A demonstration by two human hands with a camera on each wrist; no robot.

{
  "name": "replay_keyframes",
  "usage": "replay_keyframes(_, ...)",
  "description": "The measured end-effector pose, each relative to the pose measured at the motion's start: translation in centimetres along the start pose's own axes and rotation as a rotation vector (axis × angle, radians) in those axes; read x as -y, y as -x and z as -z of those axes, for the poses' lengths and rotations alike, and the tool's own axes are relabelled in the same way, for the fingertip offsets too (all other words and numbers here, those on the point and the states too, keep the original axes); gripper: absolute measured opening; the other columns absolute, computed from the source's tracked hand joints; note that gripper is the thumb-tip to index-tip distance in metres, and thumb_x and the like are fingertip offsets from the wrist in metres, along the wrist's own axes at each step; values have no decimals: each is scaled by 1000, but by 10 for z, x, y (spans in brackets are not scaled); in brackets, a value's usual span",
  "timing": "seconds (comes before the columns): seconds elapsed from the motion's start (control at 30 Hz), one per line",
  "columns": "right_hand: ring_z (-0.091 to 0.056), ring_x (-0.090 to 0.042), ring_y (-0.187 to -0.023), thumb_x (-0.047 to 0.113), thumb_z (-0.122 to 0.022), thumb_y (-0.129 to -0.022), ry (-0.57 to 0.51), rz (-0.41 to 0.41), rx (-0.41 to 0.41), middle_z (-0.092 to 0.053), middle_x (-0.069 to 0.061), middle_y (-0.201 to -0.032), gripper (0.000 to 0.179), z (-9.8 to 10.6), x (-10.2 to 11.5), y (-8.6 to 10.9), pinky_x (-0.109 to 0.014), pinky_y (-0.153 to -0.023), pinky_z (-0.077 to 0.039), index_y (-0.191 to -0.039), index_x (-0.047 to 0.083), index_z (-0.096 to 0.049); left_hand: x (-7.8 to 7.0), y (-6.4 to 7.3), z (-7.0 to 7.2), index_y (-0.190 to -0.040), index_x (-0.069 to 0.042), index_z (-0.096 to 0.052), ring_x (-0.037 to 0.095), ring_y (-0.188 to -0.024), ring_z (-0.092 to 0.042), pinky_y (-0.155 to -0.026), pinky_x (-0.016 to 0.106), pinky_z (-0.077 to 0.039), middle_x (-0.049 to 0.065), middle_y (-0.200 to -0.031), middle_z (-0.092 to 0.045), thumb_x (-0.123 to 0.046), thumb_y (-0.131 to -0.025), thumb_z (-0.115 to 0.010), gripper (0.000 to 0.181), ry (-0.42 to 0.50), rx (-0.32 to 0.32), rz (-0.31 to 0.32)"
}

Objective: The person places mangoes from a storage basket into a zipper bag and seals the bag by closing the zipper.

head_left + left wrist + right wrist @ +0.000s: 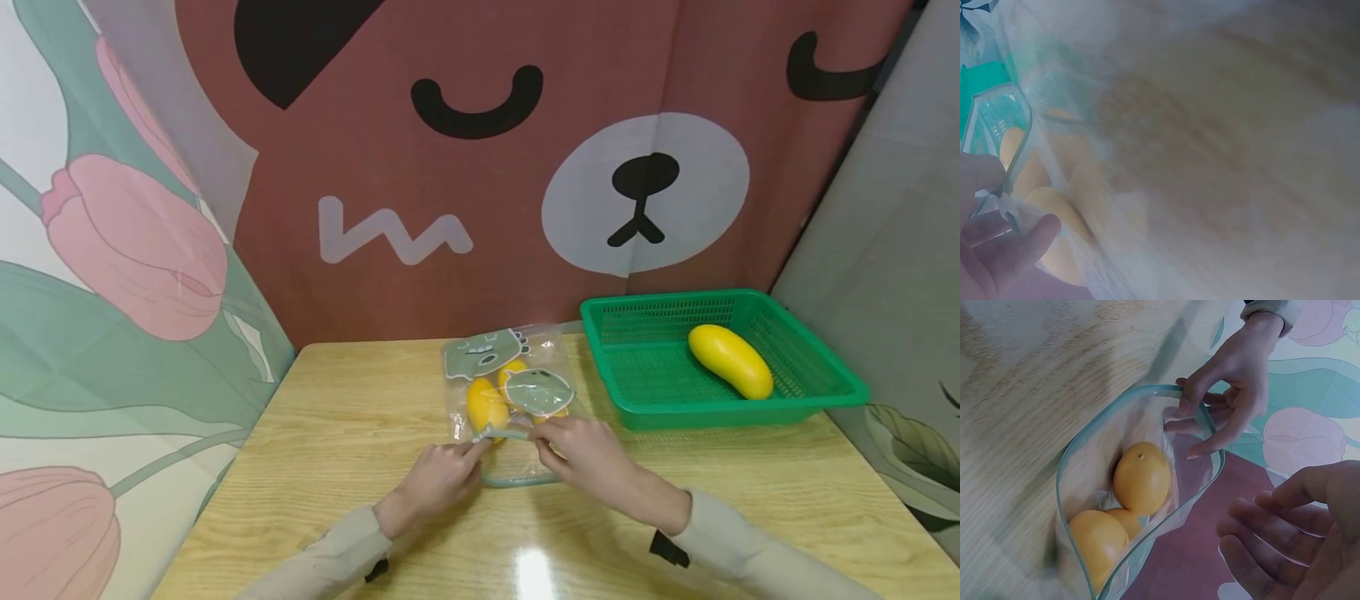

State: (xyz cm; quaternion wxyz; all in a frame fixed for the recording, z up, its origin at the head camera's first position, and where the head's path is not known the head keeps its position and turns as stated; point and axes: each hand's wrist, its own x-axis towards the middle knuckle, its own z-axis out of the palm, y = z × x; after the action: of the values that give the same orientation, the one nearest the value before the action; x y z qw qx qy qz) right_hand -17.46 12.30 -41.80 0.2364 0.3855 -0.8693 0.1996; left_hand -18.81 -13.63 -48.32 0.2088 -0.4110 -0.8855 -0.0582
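A clear zip bag (458, 421) with green cartoon prints lies on the wooden table, its mouth spread wide towards me. Several yellow mango-like fruits (1142, 479) are inside it. My left hand (438, 482) pinches the bag's rim at the left, thumb on one side and fingers on the other, as the left wrist view also shows. Over the right side of the mouth is my right hand (588, 458). In the right wrist view its fingers (1272, 534) are loosely bent beside the rim, with no bag film between them.
A green plastic basket (637, 367) stands at the right back of the table (360, 400). One long yellow fruit (730, 361) lies in it. Behind the table hangs a brown bear-print curtain (510, 292), and a tulip-print curtain (150, 250) hangs on the left.
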Motion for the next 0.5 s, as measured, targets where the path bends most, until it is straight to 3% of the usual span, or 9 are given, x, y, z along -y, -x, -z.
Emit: replay_keyframes(0.5,-51,-2,-56,4,-73,-81,21,-81,1,-67,6,-72,8,10,-15,5,-21,-46,-43,-83,11,-73,0,-1,3,-120,-5,-59,10,-59,-61,-44,18,-46,2,-83,-70,-8,-86,-68,35,8,-5,-19)
